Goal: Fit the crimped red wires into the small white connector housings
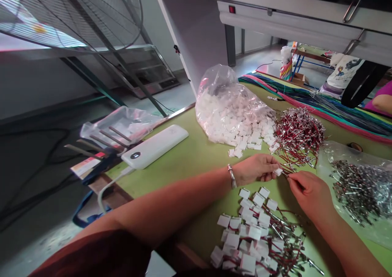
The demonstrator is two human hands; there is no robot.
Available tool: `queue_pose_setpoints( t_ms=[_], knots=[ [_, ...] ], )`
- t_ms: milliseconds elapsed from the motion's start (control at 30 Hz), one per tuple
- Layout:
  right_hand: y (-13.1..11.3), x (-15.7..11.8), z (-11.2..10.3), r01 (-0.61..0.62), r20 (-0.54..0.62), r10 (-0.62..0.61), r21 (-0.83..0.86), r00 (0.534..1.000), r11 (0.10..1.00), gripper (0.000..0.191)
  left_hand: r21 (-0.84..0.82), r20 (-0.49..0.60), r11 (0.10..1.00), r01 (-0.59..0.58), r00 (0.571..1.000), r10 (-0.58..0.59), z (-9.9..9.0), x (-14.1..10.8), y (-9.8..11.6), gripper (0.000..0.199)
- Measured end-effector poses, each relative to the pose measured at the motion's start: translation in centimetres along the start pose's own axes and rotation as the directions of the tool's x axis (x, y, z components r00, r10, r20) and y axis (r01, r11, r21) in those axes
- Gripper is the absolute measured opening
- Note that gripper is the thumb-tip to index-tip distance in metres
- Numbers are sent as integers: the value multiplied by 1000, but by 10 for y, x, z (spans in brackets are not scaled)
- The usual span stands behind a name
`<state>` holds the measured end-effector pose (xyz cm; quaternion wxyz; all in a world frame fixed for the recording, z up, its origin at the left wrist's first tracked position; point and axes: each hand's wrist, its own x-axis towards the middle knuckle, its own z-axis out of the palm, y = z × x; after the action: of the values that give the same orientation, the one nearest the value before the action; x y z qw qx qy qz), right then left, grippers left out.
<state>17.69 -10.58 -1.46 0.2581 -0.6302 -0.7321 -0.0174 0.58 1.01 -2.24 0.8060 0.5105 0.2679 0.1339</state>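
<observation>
My left hand (260,168) pinches a small white connector (278,171) above the green table. Close to its right, my right hand (308,189) has thumb and finger closed on a thin dark red wire (286,173) that runs to the connector. Below both hands lies a pile of white connectors with wires attached (251,236). A heap of loose red wires with silvery ends (300,132) sits just beyond the hands. Behind my left hand, a clear plastic bag (226,105) spills white connectors onto the table.
At the right lies a clear bag of small metal-ended parts (358,187). Long bundles of coloured wires (321,107) run along the far edge. A white power bank (156,146) with a cable is at the left, near a plastic tray (122,124). A fan (73,16) stands beyond.
</observation>
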Motion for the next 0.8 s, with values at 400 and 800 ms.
queue_pose_setpoints(
  t_ms=[400,800],
  knots=[
    [-10,-6,4,-170,222,147,90,964,981,22,81,138,997,-12,990,1,-1,-3,0,34],
    [-15,-12,8,-60,282,47,35,958,998,26,208,223,977,37,971,-84,-5,0,-4,25]
  ],
)
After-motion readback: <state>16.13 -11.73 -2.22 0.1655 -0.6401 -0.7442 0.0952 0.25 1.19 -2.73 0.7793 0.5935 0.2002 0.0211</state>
